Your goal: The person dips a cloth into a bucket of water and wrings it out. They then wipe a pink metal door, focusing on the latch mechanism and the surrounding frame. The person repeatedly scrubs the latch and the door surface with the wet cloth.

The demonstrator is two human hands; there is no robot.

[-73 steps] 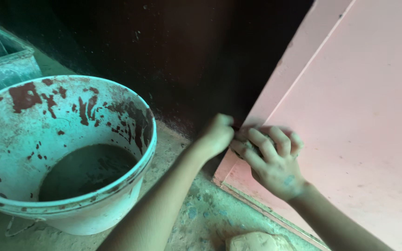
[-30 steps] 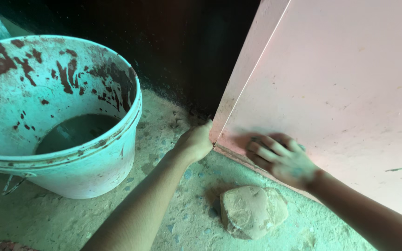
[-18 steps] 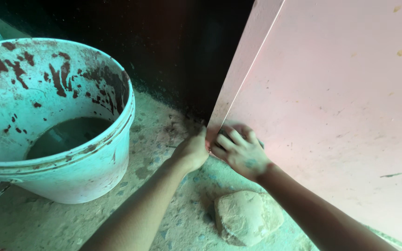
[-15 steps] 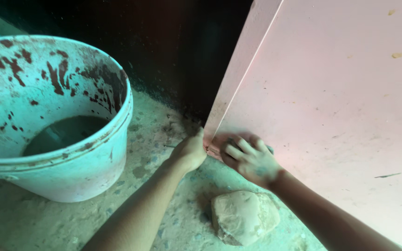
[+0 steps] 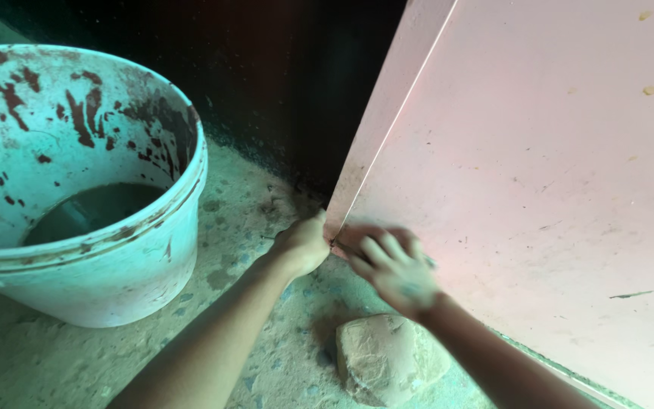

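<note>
- The step in hand looks like rubbing or cleaning the lower corner of the pink door panel [image 5: 539, 167], close to the floor [image 5: 266, 204].
- The left hand [image 5: 303, 242] is curled closed around the bottom corner edge of the panel and seems to hold it steady.
- The right hand [image 5: 389, 265] lies on the panel face just beside the left one, fingers bent over a small dark thing, maybe a scrubbing pad [image 5: 427, 261]; most of it is hidden, so I cannot tell what it is.
- The 2 hands are nearly touching at the corner.
- In my judgement, the next move calls for a firm hold on the edge, so the panel does not swing while the other hand presses along the surface.
- A pale stone [image 5: 387, 360] lies on the floor under the right forearm, near the panel's bottom edge, and could block the door.
- A large white bucket [image 5: 115, 250] with dark red stains stands well to the left, with dark liquid inside.
</note>
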